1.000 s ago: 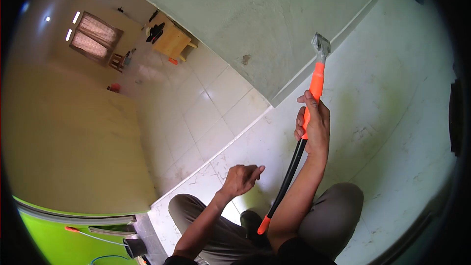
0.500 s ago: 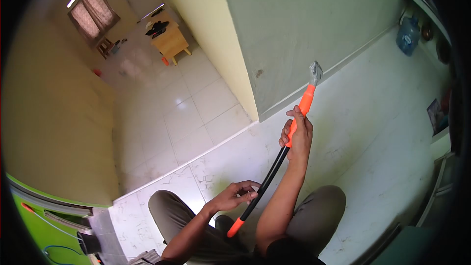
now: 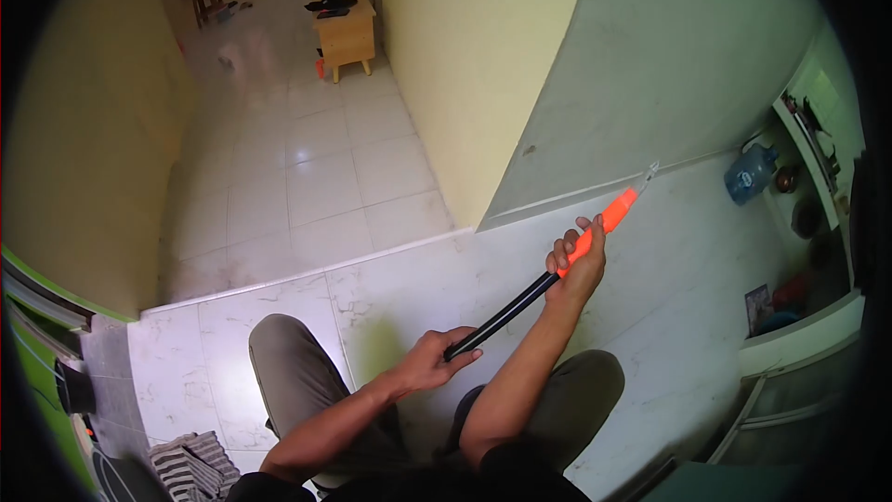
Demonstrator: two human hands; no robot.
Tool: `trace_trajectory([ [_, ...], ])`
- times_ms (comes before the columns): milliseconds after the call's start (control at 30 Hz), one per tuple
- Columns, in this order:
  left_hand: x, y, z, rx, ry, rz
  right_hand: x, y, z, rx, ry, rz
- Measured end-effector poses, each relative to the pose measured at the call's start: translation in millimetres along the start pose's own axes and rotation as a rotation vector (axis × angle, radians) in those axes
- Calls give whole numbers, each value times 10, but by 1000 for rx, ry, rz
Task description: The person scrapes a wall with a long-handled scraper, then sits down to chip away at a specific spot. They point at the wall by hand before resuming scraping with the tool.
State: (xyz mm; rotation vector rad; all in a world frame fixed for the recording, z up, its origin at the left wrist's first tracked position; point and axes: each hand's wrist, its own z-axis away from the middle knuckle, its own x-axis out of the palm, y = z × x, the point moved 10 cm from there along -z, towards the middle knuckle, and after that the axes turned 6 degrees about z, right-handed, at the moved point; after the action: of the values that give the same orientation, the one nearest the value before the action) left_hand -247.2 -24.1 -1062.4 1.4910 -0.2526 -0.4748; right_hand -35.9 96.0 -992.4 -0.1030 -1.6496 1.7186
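Note:
A long tool (image 3: pixel 509 316) with a black two-rod shaft, an orange sleeve and a small metal head slants up to the right in front of me. My right hand (image 3: pixel 578 265) is closed around the orange sleeve, just below the head. Lower down, my left hand (image 3: pixel 435 358) grips the black shaft between thumb and fingers. The tool's lower orange end is hidden by this hand. The metal head (image 3: pixel 652 170) points toward the base of the grey wall.
Beneath my bent knees lies a marbled tile floor (image 3: pixel 390 288). A wall corner (image 3: pixel 497 177) juts out ahead. To the right stand a blue water jug (image 3: pixel 750 174) and shelves. A striped cloth (image 3: pixel 195 465) lies at lower left, and a wooden table (image 3: pixel 346 40) stands far off.
My left hand has closed on the shaft, where its fingers were loosely beside it. The tool has tilted to the right, its head now lower. My view has turned.

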Motion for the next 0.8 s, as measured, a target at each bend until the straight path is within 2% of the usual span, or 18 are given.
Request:
trace_trajectory([
  [133, -29, -51, 72, -5, 7, -28, 54, 10, 83, -14, -34, -21],
  [233, -72, 10, 94, 135, 89, 19, 69, 4, 109, -25, -29, -27],
  [467, -92, 38, 146, 42, 70, -41, 81, -21, 140, -41, -49, -67],
  [800, 115, -140, 177, 46, 99, 61, 56, -179, 231, -47, -93, -37],
])
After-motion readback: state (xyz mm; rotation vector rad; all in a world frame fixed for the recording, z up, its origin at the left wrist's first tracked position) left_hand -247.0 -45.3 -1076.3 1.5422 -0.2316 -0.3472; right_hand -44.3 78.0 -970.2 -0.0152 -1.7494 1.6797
